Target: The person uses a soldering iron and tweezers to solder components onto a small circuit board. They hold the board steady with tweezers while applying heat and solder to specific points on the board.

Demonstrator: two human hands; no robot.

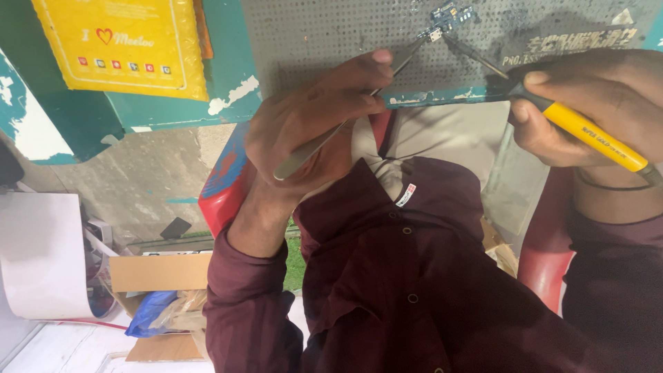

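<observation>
Seen from above, the left hand point(311, 124) pinches slim silver metal tweezers point(345, 121), their tips touching a small blue circuit board point(445, 17) that lies on a grey perforated work mat point(324, 31). The right hand point(594, 103) grips a yellow-handled soldering iron point(587, 131), its tip near the board. A yellow padded envelope point(124, 45) lies to the left.

Two hands work here: the left hand point(311, 124) holds one pair of tweezers point(345, 121), the right hand point(594, 103) one yellow-handled iron point(587, 131). One small circuit board point(445, 17) lies on one perforated mat point(331, 34). One yellow packet point(124, 45) sits nearby.
</observation>
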